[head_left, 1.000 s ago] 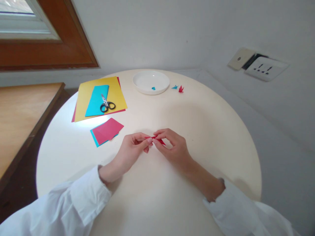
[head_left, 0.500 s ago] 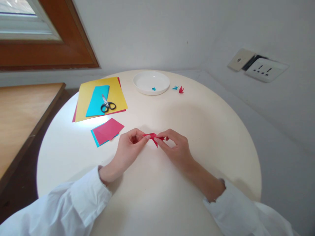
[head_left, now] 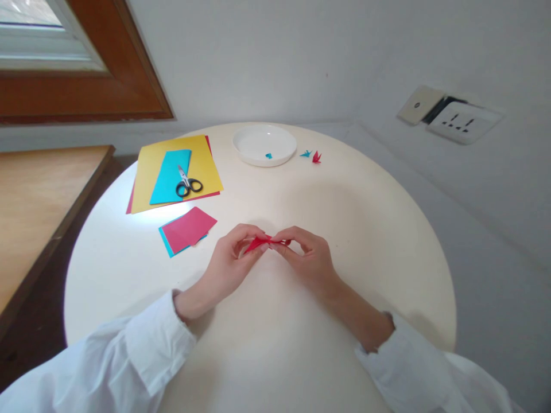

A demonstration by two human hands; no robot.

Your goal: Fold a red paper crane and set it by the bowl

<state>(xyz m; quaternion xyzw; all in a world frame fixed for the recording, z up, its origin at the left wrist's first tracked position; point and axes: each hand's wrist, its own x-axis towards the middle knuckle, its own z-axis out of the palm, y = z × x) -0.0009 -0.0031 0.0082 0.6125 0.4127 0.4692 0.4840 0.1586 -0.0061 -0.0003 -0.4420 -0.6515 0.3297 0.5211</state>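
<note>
A small folded red paper (head_left: 255,243) is pinched between both hands, just above the front middle of the round table. My left hand (head_left: 230,256) grips its left side between thumb and fingers, and a pointed flap lies across the palm side. My right hand (head_left: 307,258) pinches the other end, with its thumb and fingertips close to those of the left. The fingers hide part of the folds. Left of my left hand lie small pink paper pieces (head_left: 189,225) over a blue sheet (head_left: 167,245).
Scissors (head_left: 187,184) with black handles rest on folded blue paper (head_left: 166,178) over a yellow sheet (head_left: 202,166). A white plate (head_left: 241,150) holds a small blue paper piece (head_left: 268,156). Beside it sit a blue paper crane (head_left: 306,154) and a red paper crane (head_left: 317,157).
The left fingers have shifted right along the red paper, close to the right fingertips. The flap that hung down between the hands now points left, inside the left hand's grip.
</note>
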